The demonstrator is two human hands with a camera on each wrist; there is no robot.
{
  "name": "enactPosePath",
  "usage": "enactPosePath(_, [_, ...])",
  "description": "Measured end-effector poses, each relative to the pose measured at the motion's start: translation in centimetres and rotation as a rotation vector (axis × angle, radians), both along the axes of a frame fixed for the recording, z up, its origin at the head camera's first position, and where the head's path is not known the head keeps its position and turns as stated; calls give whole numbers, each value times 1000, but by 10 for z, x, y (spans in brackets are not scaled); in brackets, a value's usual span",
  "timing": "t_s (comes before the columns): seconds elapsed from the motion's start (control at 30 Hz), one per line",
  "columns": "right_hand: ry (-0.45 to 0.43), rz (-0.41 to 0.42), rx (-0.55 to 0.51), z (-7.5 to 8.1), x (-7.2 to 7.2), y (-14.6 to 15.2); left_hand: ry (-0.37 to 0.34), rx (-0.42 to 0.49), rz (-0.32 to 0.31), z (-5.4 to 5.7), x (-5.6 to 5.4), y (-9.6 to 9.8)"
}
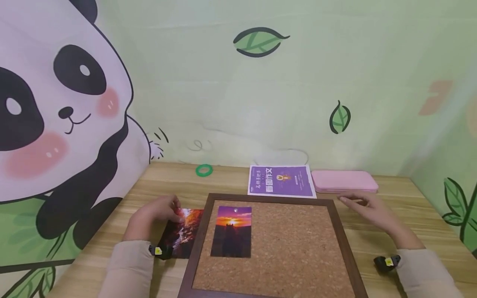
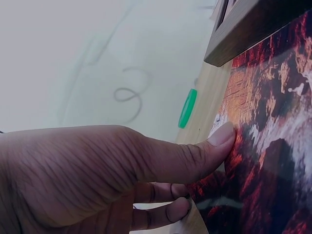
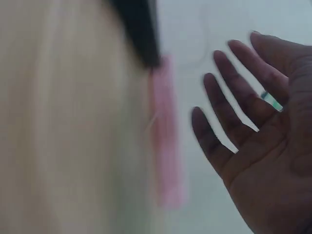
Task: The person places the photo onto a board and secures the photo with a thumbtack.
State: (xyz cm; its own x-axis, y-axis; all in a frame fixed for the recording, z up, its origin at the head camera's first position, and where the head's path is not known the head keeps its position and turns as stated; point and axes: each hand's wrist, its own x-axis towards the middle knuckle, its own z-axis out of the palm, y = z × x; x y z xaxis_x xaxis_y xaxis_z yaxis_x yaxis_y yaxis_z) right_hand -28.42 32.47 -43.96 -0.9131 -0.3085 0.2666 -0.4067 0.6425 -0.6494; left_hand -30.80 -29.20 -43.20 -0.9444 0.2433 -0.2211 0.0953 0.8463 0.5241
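Note:
At the left side of the corkboard (image 1: 292,248), my left hand (image 1: 158,211) pinches the near edge of a glossy red-and-dark photo (image 1: 186,238). In the left wrist view, the thumb (image 2: 224,136) lies over the face of this photo (image 2: 273,151), while two fingertips show at its edge. The photo's right side runs up to the board's brown frame (image 1: 199,244). A sunset photo (image 1: 232,234) hangs on the cork at upper left, with a small pale pin (image 1: 235,210) at its top. My right hand (image 1: 367,209), fingers extended and holding nothing, hovers beyond the board's right edge.
Behind the board lie a purple booklet (image 1: 282,182) and a pink case (image 1: 344,181), the case close to my right hand. A green tape ring (image 1: 204,170) sits at the back of the wooden table (image 1: 167,178), before the painted wall (image 1: 208,82).

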Motion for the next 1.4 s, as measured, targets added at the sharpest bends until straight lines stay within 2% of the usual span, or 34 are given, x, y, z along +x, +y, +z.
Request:
enactPosePath(0.1, [-51, -95, -55, -15, -1, 27, 0, 5, 0, -1, 1, 1])
enactPosePath(0.2, [-120, -161, -75, -26, -1, 41, -6, 12, 2, -1, 2, 1])
enactPosePath(0.33, [-135, -226, 15, -34, -1, 43, -13, 39, 2, 0, 2, 1])
enactPosePath(0.43, [-88, -228, 76, -37, -3, 41, -12, 49, -2, 1, 1, 0])
enactPosePath(0.6, [-37, -198, 109, -41, -6, 37, -6, 41, -15, 3, 1, -1])
enactPosePath(0.8, [-30, -202, 112, -42, -8, 34, -6, 47, -31, 2, 0, 0])
enactPosePath(1.0, [18, -160, 123, -45, -9, 30, -15, 37, -33, 0, 0, 0])
enactPosePath(1.4, [-13, -169, 113, -45, -8, 28, -31, 28, -26, 1, 2, 1])
